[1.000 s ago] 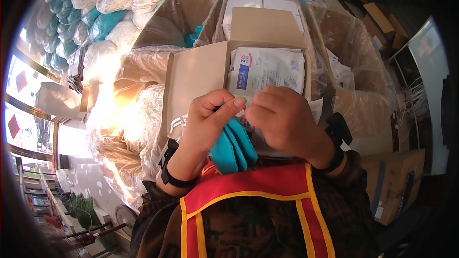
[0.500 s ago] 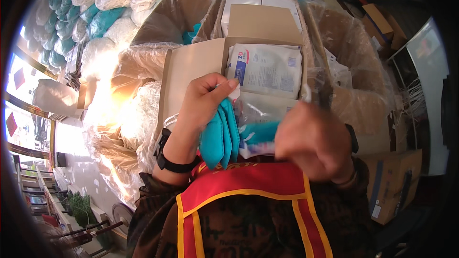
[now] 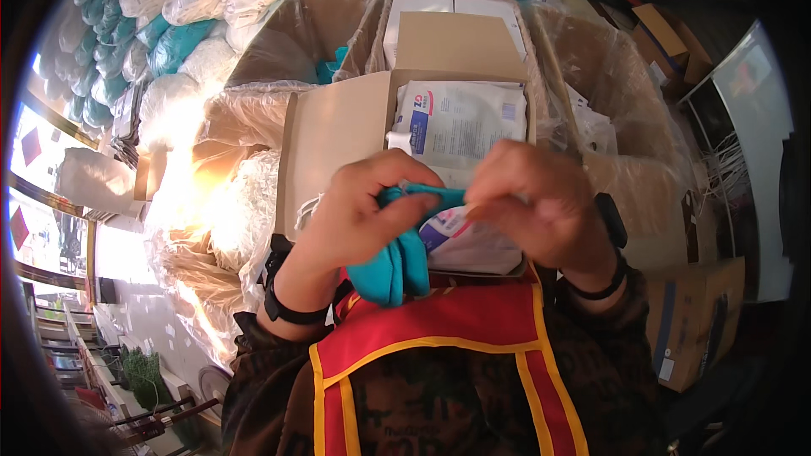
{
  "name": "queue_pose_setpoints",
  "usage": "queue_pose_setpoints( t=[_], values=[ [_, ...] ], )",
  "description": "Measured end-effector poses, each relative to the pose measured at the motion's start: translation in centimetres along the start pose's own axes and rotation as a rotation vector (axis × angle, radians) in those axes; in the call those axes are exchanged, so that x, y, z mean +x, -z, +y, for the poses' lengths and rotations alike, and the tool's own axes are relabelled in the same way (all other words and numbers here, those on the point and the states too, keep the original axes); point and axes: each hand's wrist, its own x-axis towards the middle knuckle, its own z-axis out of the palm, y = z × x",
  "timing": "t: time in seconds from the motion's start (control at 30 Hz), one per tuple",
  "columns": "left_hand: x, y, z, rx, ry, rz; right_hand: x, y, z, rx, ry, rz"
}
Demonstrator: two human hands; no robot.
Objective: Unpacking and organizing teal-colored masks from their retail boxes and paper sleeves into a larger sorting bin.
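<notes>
In front of my chest, my left hand [image 3: 372,211] is closed around several folded teal face masks [image 3: 393,266], which hang below its fingers. Close beside it, my right hand [image 3: 536,198], slightly blurred, pinches the end of a teal piece stretched between the two hands. Both hands are over an open cardboard box [image 3: 334,148]. A white and blue printed packet [image 3: 460,127] lies flat in its far part. Another printed packet [image 3: 473,241] lies in the near part, partly hidden by my hands. Above my left hand shows a small white piece [image 3: 400,142].
Plastic-lined cartons stand around: one at the far left [image 3: 308,29], one at the right [image 3: 604,59]. White boxes [image 3: 498,13] sit behind the open box. Filled bags [image 3: 182,42] are piled at the far left. A closed carton [image 3: 701,321] stands low at the right.
My right hand has moved up and left to meet my left hand, and now grips teal material with it. My left hand has turned and dropped slightly. The near packet shows more.
</notes>
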Motion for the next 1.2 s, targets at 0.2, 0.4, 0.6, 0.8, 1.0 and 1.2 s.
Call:
queue_pose_setpoints(
  t=[0.2,0.4,0.6,0.8,1.0,1.2],
  values=[
    [-2.6,4.9,-0.5,-0.519,0.200,0.661,-0.7,4.7,0.6,0.003,-0.194,0.142],
    [-5.9,9.5,-0.7,-0.450,0.039,0.847,0.2,1.8,3.7,-0.321,-0.273,-0.172],
    [-6.0,9.2,-2.4,-0.526,-0.023,0.769,-0.8,-1.3,7.8,-0.605,-0.304,-0.459],
    [-4.2,8.3,-1.8,-0.207,0.142,0.885,-0.9,-0.7,4.9,-0.558,-0.284,-0.252],
    [-0.5,4.1,0.9,0.062,0.217,0.174,0.0,0.4,0.4,-0.515,-0.170,-0.144],
    [1.3,1.6,1.0,0.206,-0.053,0.061,0.4,0.1,-0.1,-0.512,-0.085,-0.123]
  ],
)
